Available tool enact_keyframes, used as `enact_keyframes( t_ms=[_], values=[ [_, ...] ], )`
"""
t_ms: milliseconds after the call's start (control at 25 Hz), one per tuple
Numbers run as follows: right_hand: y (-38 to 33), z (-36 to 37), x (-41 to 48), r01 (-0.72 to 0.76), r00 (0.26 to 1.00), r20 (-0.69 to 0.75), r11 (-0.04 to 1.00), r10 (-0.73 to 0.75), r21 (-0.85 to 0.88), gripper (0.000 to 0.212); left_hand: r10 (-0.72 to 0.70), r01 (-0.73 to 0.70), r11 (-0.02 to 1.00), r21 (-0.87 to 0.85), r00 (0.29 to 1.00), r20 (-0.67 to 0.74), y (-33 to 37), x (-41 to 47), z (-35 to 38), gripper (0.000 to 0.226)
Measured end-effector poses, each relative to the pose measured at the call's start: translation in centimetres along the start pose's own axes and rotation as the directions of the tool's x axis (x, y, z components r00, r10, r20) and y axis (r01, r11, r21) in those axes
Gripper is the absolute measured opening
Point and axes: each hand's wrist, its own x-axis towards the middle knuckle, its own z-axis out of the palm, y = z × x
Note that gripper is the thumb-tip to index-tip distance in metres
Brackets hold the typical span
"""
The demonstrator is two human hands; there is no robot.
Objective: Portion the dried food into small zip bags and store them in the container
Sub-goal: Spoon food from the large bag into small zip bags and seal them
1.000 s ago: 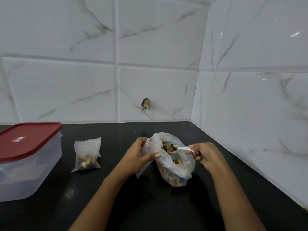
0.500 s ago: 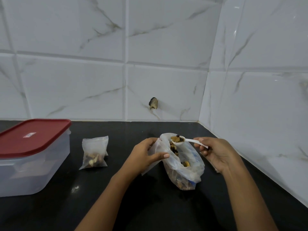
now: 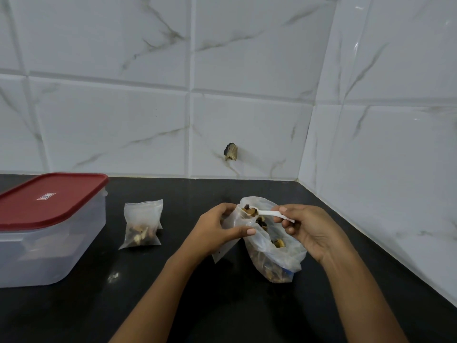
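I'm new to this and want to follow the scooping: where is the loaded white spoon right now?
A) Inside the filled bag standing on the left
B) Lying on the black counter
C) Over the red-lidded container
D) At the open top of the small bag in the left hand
D: the spoon, pinched by the right hand, sits with dried food at the mouth of the small bag that the left hand holds.

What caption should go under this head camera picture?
Right hand holds a white plastic spoon of dried food at the mouth of the small clear zip bag in the left hand.
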Motion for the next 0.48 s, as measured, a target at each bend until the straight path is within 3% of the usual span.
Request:
enact_keyframes(
  t_ms=[280, 400, 480],
  values=[
    [1.0, 1.6, -0.1, 0.013, 1.000, 0.022, 0.990, -0.010, -0.143, 0.024, 0.000, 0.000, 1.000, 0.010, 1.000, 0.024, 0.0, -0.1, 0.2, 0.065],
    [1.3, 1.7, -0.1, 0.135, 0.991, 0.044, 0.944, -0.128, -0.302, 0.022, -0.024, 0.025, 0.999, -0.021, 0.999, 0.047, -0.1, -0.2, 0.6, 0.066],
    [1.1, 1.7, -0.4, 0.270, 0.962, 0.101, 0.852, -0.252, -0.449, 0.021, -0.040, 0.042, 0.998, -0.046, 0.998, 0.050, -0.2, -0.1, 0.8, 0.066]
  ],
)
